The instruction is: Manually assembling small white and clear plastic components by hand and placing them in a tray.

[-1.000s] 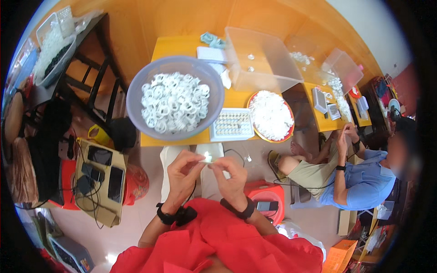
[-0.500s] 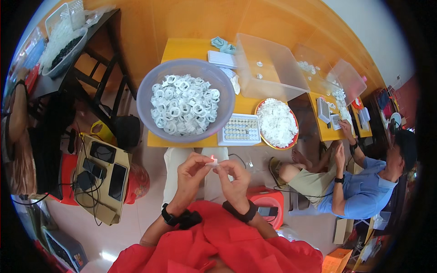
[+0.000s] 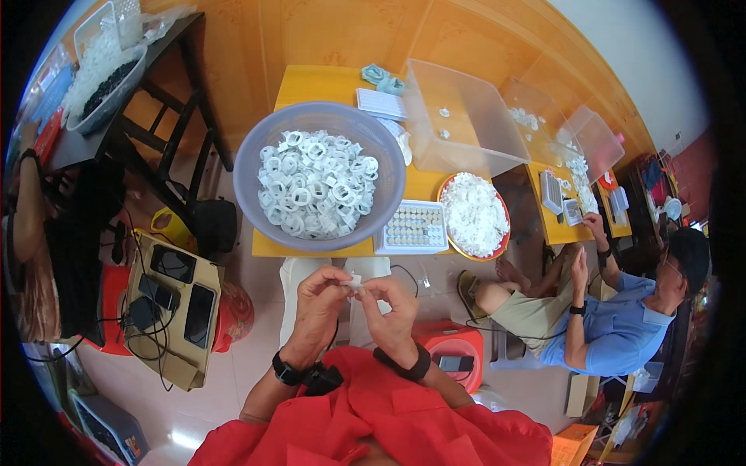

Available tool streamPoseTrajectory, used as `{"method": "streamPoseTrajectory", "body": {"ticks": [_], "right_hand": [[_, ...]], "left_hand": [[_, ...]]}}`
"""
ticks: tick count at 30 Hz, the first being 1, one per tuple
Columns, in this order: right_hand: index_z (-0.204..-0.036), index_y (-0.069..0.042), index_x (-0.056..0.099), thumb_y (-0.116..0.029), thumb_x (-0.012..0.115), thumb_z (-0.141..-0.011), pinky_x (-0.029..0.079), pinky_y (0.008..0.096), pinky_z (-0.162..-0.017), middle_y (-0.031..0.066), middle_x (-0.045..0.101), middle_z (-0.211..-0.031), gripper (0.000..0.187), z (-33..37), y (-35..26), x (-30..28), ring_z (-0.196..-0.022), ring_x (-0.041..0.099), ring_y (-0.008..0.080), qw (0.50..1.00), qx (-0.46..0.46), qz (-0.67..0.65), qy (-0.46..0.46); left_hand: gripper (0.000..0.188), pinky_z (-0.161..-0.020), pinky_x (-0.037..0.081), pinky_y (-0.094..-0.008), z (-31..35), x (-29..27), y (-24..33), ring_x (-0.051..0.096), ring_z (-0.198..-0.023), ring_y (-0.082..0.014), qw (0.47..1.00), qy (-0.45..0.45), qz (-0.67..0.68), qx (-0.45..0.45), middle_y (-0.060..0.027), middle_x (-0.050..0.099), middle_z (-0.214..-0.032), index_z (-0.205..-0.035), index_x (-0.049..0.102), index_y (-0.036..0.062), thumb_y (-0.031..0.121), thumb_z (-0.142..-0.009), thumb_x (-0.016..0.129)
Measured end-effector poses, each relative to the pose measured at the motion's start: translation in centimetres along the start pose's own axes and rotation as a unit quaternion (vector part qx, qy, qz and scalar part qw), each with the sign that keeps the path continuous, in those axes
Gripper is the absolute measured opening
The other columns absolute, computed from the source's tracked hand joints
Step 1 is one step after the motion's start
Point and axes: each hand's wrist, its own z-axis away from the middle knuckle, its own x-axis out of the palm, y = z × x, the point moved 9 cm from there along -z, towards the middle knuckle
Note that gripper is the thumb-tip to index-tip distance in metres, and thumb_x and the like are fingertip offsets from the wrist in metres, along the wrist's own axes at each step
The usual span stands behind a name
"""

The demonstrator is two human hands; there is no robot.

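Note:
Between the fingertips of both hands, just in front of the table edge, is a small white plastic piece (image 3: 354,280). My left hand (image 3: 315,311) pinches it from one side and my right hand (image 3: 392,314) from the other; the fingers cover much of it. Beyond them on the yellow table stands a large grey-purple basin (image 3: 250,208) heaped with white ring-shaped plastic parts (image 3: 317,182). To its right lies a white tray (image 3: 412,246) with rows of small round silvery pieces. Beside that, a red-rimmed round plate (image 3: 508,225) bears a pile of small white parts (image 3: 472,213).
A clear plastic bin (image 3: 466,124) stands behind the plate. At right sits a person in a blue shirt (image 3: 614,326), working at another yellow table. A cardboard box (image 3: 183,365) with phones and cables is at left; a red stool (image 3: 460,334) stands by my right arm.
A red glow on the white piece has gone out of sight. Both hands have shifted slightly left, still pinching the piece.

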Motion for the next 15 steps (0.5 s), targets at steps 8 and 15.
{"method": "streamPoseTrajectory", "body": {"ticks": [8,15], "right_hand": [[-0.084,-0.003,0.057,-0.008,0.058,-0.083,0.045,0.0215,-0.052,0.0049,0.059,-0.066,0.005,-7.0,5.1,-2.7,-0.055,0.056,0.0096,0.969,0.179,-0.168,-0.026],[-0.088,-0.001,0.057,-0.006,0.057,-0.081,0.048,0.0229,-0.055,0.0078,0.060,-0.070,0.009,-22.6,9.5,-11.5,-0.059,0.059,0.0138,0.980,0.111,-0.156,0.053]], "left_hand": [[0.031,-0.082,0.047,-0.0298,0.3,0.2,1.5,0.055,-0.093,-0.0148,0.997,0.060,-0.046,-0.020,-0.0049,0.055,-0.101,-0.115,0.050,0.0036,0.006,-0.084,0.053],[0.020,-0.078,0.048,-0.0268,1.3,-1.4,0.6,0.058,-0.083,-0.0132,0.992,0.001,-0.098,-0.075,-0.0049,0.060,-0.094,-0.104,0.058,0.0026,0.007,-0.085,0.054]]}}
